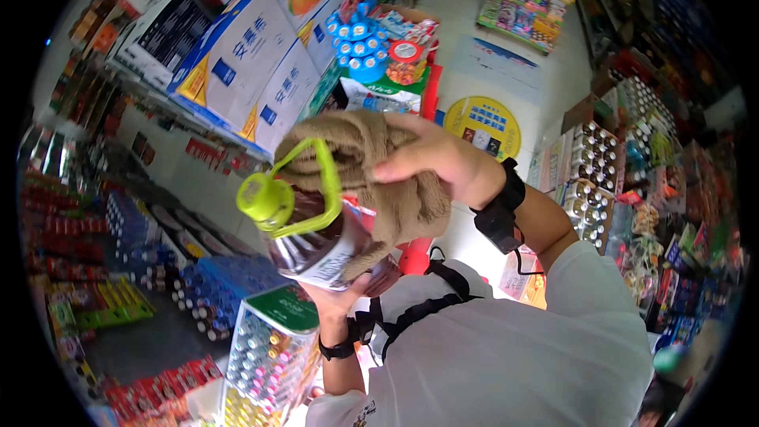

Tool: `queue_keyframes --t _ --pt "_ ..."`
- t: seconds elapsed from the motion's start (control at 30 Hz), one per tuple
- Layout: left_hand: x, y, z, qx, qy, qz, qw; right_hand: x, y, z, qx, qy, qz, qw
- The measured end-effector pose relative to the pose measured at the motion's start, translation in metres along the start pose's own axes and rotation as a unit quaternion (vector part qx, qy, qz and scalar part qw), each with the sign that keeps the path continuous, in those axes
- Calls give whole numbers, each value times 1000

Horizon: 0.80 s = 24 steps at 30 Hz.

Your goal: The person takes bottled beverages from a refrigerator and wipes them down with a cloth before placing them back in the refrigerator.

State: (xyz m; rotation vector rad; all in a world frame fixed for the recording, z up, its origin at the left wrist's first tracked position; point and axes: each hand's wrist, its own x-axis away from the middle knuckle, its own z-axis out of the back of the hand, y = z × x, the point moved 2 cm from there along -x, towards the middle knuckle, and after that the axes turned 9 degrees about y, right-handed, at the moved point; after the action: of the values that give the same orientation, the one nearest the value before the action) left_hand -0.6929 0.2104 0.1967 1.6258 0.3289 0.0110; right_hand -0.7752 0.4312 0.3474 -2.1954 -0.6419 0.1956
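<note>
A large bottle of dark liquid [320, 249] is tilted in front of me, its yellow-green cap [265, 199] toward the left. A loop handle [326, 178] of the same colour arches from its neck. My left hand [344, 294] is closed around the lower side of the bottle. My right hand [435, 156] grips a bunched brown cloth [411, 209], thumb on top. The cloth lies against the bottle and covers much of its far side. Part of the label shows below the cloth.
Stacked cartons [249, 71] stand at the upper left. Blue-wrapped sweets [360, 39] and a red-lidded jar [405, 59] sit on a counter ahead. Packed bottles [593, 162] line the right, and a bottle rack [265, 356] stands below left. A round yellow floor sticker [482, 122] lies beyond.
</note>
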Motion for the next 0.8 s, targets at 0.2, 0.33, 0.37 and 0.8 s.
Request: queue_keyframes --t 0.2,0.33,0.37,0.8 --pt "-50 -23 29 95 -43 28 994 -10 10 -28 131 100 42 985" --pt "-90 -21 25 64 -100 -44 992 -19 23 -37 34 172 121 977" --pt "-96 -20 23 53 -116 -66 990 -16 26 -36 36 242 149 958" --pt "-108 -17 6 45 -183 -145 971 -55 46 -117 831 226 330 386"
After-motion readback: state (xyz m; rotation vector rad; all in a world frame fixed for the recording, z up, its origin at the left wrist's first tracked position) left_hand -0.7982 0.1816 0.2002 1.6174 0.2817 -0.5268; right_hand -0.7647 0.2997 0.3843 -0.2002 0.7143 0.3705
